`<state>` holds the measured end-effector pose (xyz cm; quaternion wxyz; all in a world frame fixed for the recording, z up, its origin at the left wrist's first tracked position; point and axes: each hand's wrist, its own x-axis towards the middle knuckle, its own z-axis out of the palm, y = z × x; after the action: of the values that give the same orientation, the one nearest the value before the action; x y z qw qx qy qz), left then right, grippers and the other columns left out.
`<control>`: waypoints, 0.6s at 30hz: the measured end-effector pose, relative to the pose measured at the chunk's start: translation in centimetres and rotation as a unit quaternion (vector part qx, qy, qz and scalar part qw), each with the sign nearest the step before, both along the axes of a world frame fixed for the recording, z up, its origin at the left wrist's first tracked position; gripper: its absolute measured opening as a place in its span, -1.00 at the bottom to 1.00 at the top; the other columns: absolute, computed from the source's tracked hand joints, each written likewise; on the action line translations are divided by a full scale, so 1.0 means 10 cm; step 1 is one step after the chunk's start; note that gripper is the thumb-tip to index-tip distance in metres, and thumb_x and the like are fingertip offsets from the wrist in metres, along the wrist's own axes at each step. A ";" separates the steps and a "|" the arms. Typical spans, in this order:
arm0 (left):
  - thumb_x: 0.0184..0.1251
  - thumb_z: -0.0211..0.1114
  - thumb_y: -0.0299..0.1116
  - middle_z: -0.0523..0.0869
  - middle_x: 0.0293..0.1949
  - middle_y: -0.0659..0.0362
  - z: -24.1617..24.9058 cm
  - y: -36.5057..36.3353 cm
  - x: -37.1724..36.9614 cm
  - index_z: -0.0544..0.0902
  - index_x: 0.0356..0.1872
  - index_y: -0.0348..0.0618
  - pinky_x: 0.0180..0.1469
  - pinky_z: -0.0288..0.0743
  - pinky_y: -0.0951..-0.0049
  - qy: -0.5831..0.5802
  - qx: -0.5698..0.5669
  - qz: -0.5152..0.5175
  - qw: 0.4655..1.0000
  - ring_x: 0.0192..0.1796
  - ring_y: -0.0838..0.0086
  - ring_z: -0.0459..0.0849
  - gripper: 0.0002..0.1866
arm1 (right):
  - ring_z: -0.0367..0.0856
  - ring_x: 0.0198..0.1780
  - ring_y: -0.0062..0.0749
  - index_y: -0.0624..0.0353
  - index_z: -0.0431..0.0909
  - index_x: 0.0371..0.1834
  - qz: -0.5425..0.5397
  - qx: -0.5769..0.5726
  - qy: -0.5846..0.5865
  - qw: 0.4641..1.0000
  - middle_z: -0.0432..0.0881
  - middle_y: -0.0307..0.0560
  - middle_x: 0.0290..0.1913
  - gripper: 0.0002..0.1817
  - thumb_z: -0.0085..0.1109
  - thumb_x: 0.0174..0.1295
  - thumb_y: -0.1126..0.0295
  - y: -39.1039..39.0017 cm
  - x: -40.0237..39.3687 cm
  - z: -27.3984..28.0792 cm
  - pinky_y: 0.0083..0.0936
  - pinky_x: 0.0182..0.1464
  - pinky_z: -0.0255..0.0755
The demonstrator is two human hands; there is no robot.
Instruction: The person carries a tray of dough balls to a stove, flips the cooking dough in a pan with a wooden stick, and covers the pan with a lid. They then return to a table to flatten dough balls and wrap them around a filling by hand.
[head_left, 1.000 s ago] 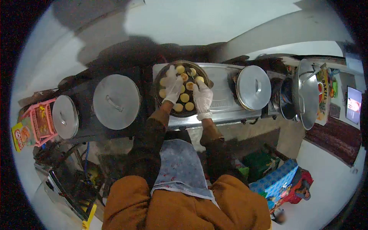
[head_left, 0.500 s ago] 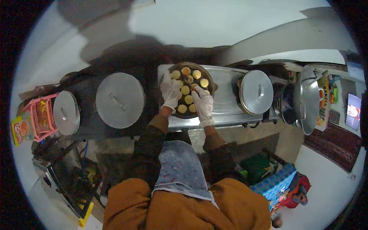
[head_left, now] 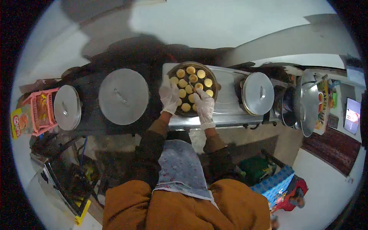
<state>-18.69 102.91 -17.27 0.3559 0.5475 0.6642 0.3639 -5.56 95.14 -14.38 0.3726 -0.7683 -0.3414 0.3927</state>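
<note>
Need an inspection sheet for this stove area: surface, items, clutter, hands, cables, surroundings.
Surface: shiny metal stovetop under the pan
Job's things: round cakes in the pan, some browned, others pale
Clutter: large round lid left of the pan; pink basket with packets, far left
Hands: gloved; left hand at the pan's left edge, right hand at its lower right; grip unclear
Cables: blue line lower left, cable or hose unclear
Surroundings: lit screen far right

Gloved left hand [head_left: 169,95] and right hand [head_left: 204,105] over round cakes [head_left: 201,74] in dark pan [head_left: 216,78], lidded pots [head_left: 123,96] either side
</note>
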 end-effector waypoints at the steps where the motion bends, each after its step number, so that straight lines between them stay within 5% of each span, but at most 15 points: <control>1: 0.29 0.16 -0.45 0.72 -0.25 -0.23 -0.03 -0.04 -0.03 0.53 -0.04 -0.26 -0.17 0.54 -0.06 0.006 -0.003 -0.002 1.000 -0.17 -0.19 0.72 -0.75 | 0.70 -0.05 -0.44 0.29 0.67 0.17 0.010 0.003 -0.004 1.000 0.79 -0.05 -0.04 -0.64 0.26 0.35 0.40 0.00 -0.03 -0.04 -0.49 0.04 0.55; 5: 0.25 0.13 -0.48 0.71 -0.26 -0.25 -0.09 -0.09 -0.01 0.51 -0.07 -0.27 -0.15 0.51 -0.10 0.026 0.006 0.020 0.999 -0.16 -0.24 0.70 -0.76 | 0.70 -0.04 -0.48 0.30 0.64 0.21 0.066 0.019 -0.082 0.994 0.79 -0.06 -0.03 -0.62 0.23 0.36 0.42 0.08 -0.20 -0.08 -0.52 0.05 0.54; 8: 0.25 0.12 -0.45 0.74 -0.20 -0.20 -0.16 -0.10 -0.06 0.54 -0.01 -0.30 -0.10 0.59 0.05 -0.005 -0.010 -0.027 1.000 -0.15 -0.09 0.74 -0.70 | 0.70 -0.07 -0.50 0.31 0.63 0.21 0.089 0.052 -0.147 0.984 0.79 -0.01 -0.05 -0.60 0.24 0.34 0.41 0.08 -0.27 -0.15 -0.52 0.03 0.54; 11: 0.22 0.10 -0.52 0.69 -0.27 -0.27 0.02 -0.08 -0.03 0.46 -0.07 -0.23 -0.16 0.48 -0.15 0.014 -0.055 -0.021 0.998 -0.17 -0.28 0.67 -0.76 | 0.70 -0.10 -0.49 0.35 0.62 0.21 0.015 0.019 0.004 1.000 0.79 0.00 -0.06 -0.58 0.27 0.32 0.39 0.03 -0.31 0.02 -0.53 0.00 0.55; 18: 0.25 0.11 -0.47 0.69 -0.29 -0.27 -0.13 -0.28 -0.04 0.47 0.02 -0.22 -0.17 0.48 -0.15 -0.058 0.038 -0.008 0.998 -0.18 -0.30 0.66 -0.70 | 0.78 -0.07 -0.30 0.21 0.68 0.15 -0.035 0.002 -0.013 0.999 0.81 0.04 -0.08 -0.63 0.29 0.33 0.29 -0.23 -0.14 -0.01 -0.37 0.04 0.58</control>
<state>-19.13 100.14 -18.57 0.3754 0.5437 0.6241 0.4171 -6.99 92.80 -14.47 0.3834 -0.7842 -0.3200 0.3683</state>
